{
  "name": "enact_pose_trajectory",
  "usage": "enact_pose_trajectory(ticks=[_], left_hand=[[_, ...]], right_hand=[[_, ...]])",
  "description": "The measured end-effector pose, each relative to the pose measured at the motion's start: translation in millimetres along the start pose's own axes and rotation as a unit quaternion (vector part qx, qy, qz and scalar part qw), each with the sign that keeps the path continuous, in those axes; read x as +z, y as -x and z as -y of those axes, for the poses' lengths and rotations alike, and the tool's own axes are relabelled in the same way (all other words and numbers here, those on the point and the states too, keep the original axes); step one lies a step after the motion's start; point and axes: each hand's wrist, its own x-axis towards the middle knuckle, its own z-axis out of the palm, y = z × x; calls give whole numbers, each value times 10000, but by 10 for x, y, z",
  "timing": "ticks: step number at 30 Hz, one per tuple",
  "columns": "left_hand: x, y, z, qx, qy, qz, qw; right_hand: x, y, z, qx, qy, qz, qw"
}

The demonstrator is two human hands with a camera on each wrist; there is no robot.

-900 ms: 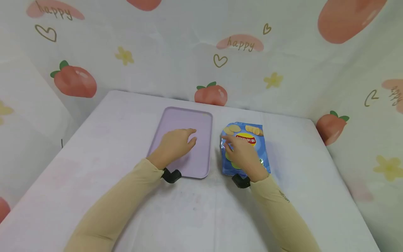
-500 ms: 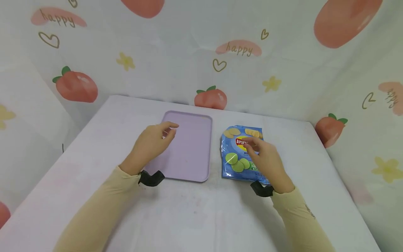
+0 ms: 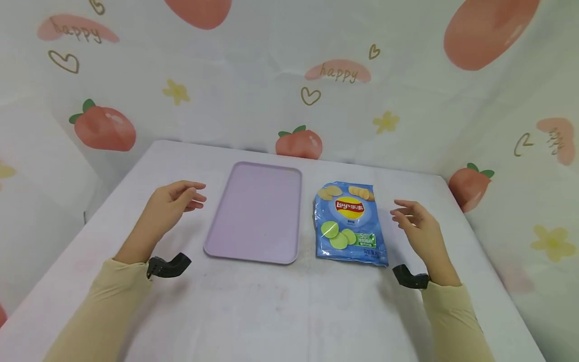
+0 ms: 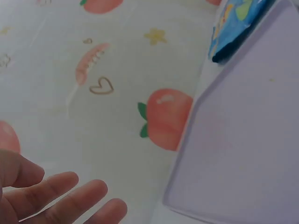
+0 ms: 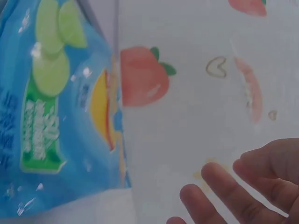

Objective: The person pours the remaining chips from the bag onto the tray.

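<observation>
A shallow purple tray (image 3: 258, 216) lies flat on the table, a little left of the middle. To its right, with a narrow gap between them, a blue bag of Lay's potato chips (image 3: 344, 256) lies face up. My left hand (image 3: 165, 211) hovers left of the tray, fingers loosely bent and holding nothing. On the other side, right of the chip bag and apart from it, is my right hand (image 3: 422, 231), likewise relaxed and without anything in its grasp. The left wrist view shows loose fingers (image 4: 70, 205) beside the tray; the right wrist view shows spread fingers (image 5: 229, 191) away from the bag.
A white cloth covers the table (image 3: 289, 322). Behind it and at both sides hangs a pale curtain (image 3: 244, 85) printed with peaches, hearts and flowers. Black wrist mounts (image 3: 169, 266) are strapped under the sleeves.
My hands have moved apart: the left from over the tray out to the left, the right from over the chip bag out to the right. Tray and bag stay put.
</observation>
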Motion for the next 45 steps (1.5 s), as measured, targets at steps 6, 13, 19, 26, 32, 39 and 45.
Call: enact_pose_trajectory(ticks=[6, 13, 19, 26, 32, 39, 45], left_hand=[[-32, -31, 273, -729, 592, 445, 9946], [14, -142, 486, -1457, 742, 792, 9834], [74, -213, 592, -1823, 829, 1158, 9729], [106, -273, 628, -1974, 908, 1403, 9660], [165, -329, 652, -2046, 1337, 1507, 9579], [224, -389, 675, -2289, 1613, 1529, 9477], [248, -436, 688, -2419, 1634, 1560, 9436]], right_hand=[[41, -12, -260, 448, -554, 326, 9969], [116, -37, -373, 952, -729, 1329, 9838], [198, -67, -424, 1203, -804, 1832, 9724], [208, -139, -446, 1340, -860, 2194, 9626], [196, -242, -515, 1437, -1085, 2448, 9527], [225, -319, -546, 1513, -1115, 2639, 9461], [234, -367, -567, 1638, -1115, 2719, 9417]])
